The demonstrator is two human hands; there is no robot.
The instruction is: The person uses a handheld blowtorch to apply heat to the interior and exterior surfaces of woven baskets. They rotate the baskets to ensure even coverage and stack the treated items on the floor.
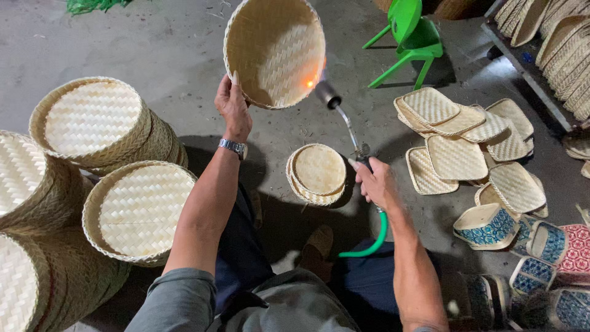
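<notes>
The fingers of the left hand curl over the lower left rim of a round woven basket, thumb against the outer edge, holding it raised near the top centre of the frame with its hollow side turned toward the camera. The wrist carries a metal watch, and the bare forearm runs straight down to a grey sleeve at the bottom left.

The fingers of the right hand are wrapped around the handle of a gas torch, just right of centre. Its thin metal tube slants up and left to a dark nozzle that sits just beside the basket's lower right rim, where a small orange glow shows on the weave. A green hose loops down from the handle and slips behind the right forearm; where it ends is hidden.

Below the basket, a short stack of round woven lids lies on the grey floor. Tall stacks of round baskets fill the left side, partly cut off by the frame edge. Flat, squarish woven trays lie heaped at the right, with patterned fabric-covered boxes at the lower right, some cropped. A green plastic chair stands at the top right.

The person's legs and a foot between the arms sit in shadow and are hard to make out.
</notes>
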